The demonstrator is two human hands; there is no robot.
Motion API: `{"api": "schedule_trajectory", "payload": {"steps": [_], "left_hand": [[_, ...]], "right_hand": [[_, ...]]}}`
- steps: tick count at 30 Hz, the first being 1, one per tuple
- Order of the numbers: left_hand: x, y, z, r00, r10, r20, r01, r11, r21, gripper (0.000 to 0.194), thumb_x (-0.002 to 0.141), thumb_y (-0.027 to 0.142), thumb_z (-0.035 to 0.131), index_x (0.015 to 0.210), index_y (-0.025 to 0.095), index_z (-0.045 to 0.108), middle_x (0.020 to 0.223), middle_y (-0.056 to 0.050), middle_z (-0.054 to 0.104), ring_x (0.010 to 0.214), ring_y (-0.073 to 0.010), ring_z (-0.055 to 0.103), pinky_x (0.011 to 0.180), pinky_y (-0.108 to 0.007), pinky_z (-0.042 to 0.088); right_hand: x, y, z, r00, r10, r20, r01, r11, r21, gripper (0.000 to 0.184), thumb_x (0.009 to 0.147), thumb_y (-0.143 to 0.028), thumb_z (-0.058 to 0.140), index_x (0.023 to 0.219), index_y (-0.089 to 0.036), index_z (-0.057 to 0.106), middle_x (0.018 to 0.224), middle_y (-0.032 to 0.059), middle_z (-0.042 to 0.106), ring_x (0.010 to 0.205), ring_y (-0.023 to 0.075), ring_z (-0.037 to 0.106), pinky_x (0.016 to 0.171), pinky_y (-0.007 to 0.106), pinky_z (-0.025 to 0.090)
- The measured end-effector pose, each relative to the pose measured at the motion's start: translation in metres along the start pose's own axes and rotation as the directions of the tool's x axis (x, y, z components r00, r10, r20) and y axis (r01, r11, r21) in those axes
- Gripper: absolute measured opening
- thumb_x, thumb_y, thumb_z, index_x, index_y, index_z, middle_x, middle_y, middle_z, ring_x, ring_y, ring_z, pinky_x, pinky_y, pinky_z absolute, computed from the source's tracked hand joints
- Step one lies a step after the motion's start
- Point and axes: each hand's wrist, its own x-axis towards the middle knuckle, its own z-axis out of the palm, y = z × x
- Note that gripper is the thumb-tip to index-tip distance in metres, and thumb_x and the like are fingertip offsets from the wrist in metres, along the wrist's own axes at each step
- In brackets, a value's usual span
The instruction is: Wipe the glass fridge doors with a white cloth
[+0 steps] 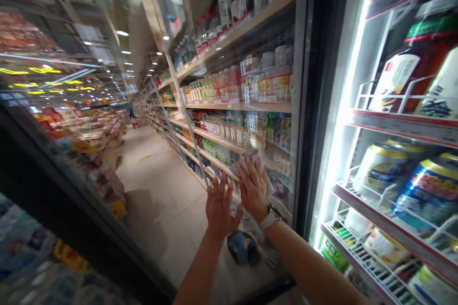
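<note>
A glass cooler door (200, 152) stands open in front of me, with a dark frame around it. My right hand (253, 188), with a watch on its wrist, lies against the glass and presses a crumpled pale cloth (267, 185) to it. Part of the cloth is hidden under the fingers. Just to the left, my left hand (219, 209) is held up at the pane with its fingers stretched out and nothing in it. Whether its palm touches the glass I cannot tell.
Lit cooler shelves at the right hold drink cans (427, 195) and large bottles (397, 74) behind wire rails. Through the glass or mirrored in it, shelves of bottles (229, 86) line an aisle floor (161, 176). The door's dark frame (71, 205) crosses the lower left.
</note>
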Motion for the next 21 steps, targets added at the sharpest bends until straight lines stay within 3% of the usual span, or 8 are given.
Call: {"api": "schedule_trajectory", "payload": {"steps": [3, 6, 9, 12, 14, 16, 19, 21], "left_hand": [[-0.009, -0.027, -0.032, 0.999, -0.038, -0.028, 0.039, 0.998, 0.040, 0.074, 0.087, 0.027, 0.052, 0.154, 0.021, 0.021, 0.158, -0.016, 0.029, 0.145, -0.0304, 0.029, 0.115, -0.051, 0.032], [-0.017, -0.062, -0.059, 0.964, -0.198, -0.179, 0.239, 0.937, 0.254, 0.074, 0.088, 0.027, 0.052, 0.154, 0.022, 0.020, 0.161, -0.013, 0.021, 0.149, -0.0331, 0.014, 0.120, -0.061, 0.012], [-0.021, -0.088, -0.071, 0.936, -0.286, -0.204, 0.344, 0.868, 0.359, 0.074, 0.090, 0.030, 0.050, 0.155, 0.020, 0.016, 0.162, -0.014, 0.015, 0.150, -0.0348, 0.005, 0.118, -0.065, 0.004], [-0.024, -0.096, -0.070, 0.935, -0.303, -0.183, 0.352, 0.852, 0.387, 0.075, 0.090, 0.033, 0.050, 0.155, 0.019, 0.015, 0.162, -0.015, 0.015, 0.150, -0.0360, 0.005, 0.118, -0.066, 0.006], [-0.027, -0.096, -0.067, 0.931, -0.317, -0.183, 0.364, 0.848, 0.386, 0.074, 0.091, 0.035, 0.049, 0.155, 0.019, 0.016, 0.162, -0.016, 0.018, 0.150, -0.0354, 0.006, 0.118, -0.065, 0.006], [-0.029, -0.096, -0.064, 0.920, -0.348, -0.181, 0.392, 0.839, 0.378, 0.072, 0.092, 0.038, 0.047, 0.155, 0.019, 0.018, 0.161, -0.016, 0.022, 0.151, -0.0343, 0.006, 0.119, -0.064, 0.006], [-0.031, -0.100, -0.060, 0.902, -0.394, -0.174, 0.431, 0.829, 0.356, 0.069, 0.093, 0.043, 0.043, 0.154, 0.017, 0.023, 0.159, -0.017, 0.027, 0.151, -0.0337, 0.008, 0.119, -0.063, 0.006], [-0.031, -0.103, -0.058, 0.895, -0.415, -0.167, 0.447, 0.823, 0.351, 0.068, 0.093, 0.045, 0.041, 0.153, 0.016, 0.027, 0.157, -0.019, 0.030, 0.150, -0.0340, 0.009, 0.118, -0.063, 0.006]], "right_hand": [[-0.036, 0.001, 0.004, 0.970, -0.170, 0.171, 0.155, 0.983, 0.097, 0.049, 0.097, -0.019, 0.042, 0.143, -0.037, 0.046, 0.143, -0.0027, 0.055, 0.133, 0.0213, 0.050, 0.113, 0.043, 0.038], [-0.076, 0.003, 0.007, 0.889, -0.345, 0.302, 0.287, 0.932, 0.220, 0.053, 0.097, -0.013, 0.038, 0.139, -0.042, 0.049, 0.132, -0.0086, 0.064, 0.116, 0.0154, 0.063, 0.105, 0.035, 0.047], [-0.087, 0.006, 0.004, 0.829, -0.445, 0.338, 0.349, 0.885, 0.309, 0.051, 0.098, -0.012, 0.039, 0.139, -0.042, 0.048, 0.128, -0.0101, 0.066, 0.110, 0.0134, 0.066, 0.101, 0.031, 0.049], [-0.055, 0.007, 0.000, 0.798, -0.519, 0.306, 0.410, 0.840, 0.357, 0.049, 0.099, -0.017, 0.044, 0.142, -0.042, 0.044, 0.131, -0.0105, 0.064, 0.113, 0.0126, 0.065, 0.105, 0.028, 0.046], [-0.016, 0.005, -0.003, 0.849, -0.486, 0.205, 0.412, 0.854, 0.319, 0.051, 0.099, -0.017, 0.045, 0.144, -0.042, 0.041, 0.134, -0.0091, 0.062, 0.119, 0.0137, 0.061, 0.110, 0.031, 0.041], [0.027, -0.002, -0.004, 0.929, -0.366, 0.060, 0.343, 0.910, 0.231, 0.053, 0.099, -0.015, 0.042, 0.146, -0.041, 0.039, 0.140, -0.0058, 0.058, 0.129, 0.0173, 0.054, 0.117, 0.039, 0.034], [0.068, -0.019, -0.001, 0.966, -0.257, -0.005, 0.254, 0.953, 0.167, 0.057, 0.099, -0.011, 0.036, 0.149, -0.038, 0.032, 0.150, -0.0028, 0.047, 0.141, 0.0206, 0.039, 0.121, 0.048, 0.024], [0.068, -0.029, 0.004, 0.956, -0.291, 0.025, 0.284, 0.947, 0.147, 0.059, 0.098, -0.009, 0.036, 0.151, -0.035, 0.030, 0.153, -0.0026, 0.043, 0.144, 0.0187, 0.035, 0.123, 0.046, 0.020]]}}
